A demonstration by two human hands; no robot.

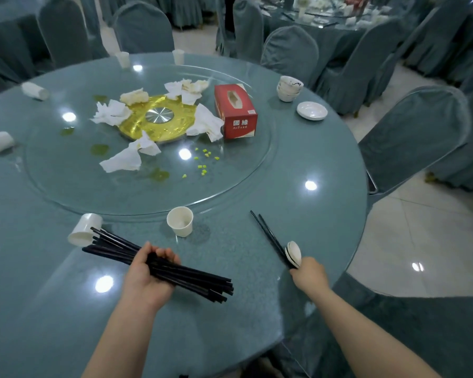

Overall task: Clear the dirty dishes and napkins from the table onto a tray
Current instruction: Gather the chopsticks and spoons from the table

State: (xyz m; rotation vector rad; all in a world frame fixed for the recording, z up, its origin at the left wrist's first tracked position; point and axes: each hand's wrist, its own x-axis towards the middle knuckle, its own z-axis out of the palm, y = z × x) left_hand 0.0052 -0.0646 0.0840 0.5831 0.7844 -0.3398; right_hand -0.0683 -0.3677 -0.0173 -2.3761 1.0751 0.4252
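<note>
Head view: a round teal table (pixel 298 219) under glass, teal-covered chairs (pixel 413 137) ringing it, pale tiled floor (pixel 421 241) open to the right. Left hand (pixel 148 271) curls round a bundle of black chopsticks (pixel 175 271); just beyond its fingers, a tipped paper cup (pixel 84 230) and an upright paper cup (pixel 180 221). Right hand (pixel 307 271) pinches a pair of chopsticks (pixel 268 236) together with small white dishes (pixel 294 253), close to the table's near-right edge. Farther out on the glass turntable (pixel 230 186): crumpled napkins (pixel 120 159), a red tissue box (pixel 236 111); beyond the right hand, stacked bowls (pixel 289 88) and a saucer (pixel 311 110).
</note>
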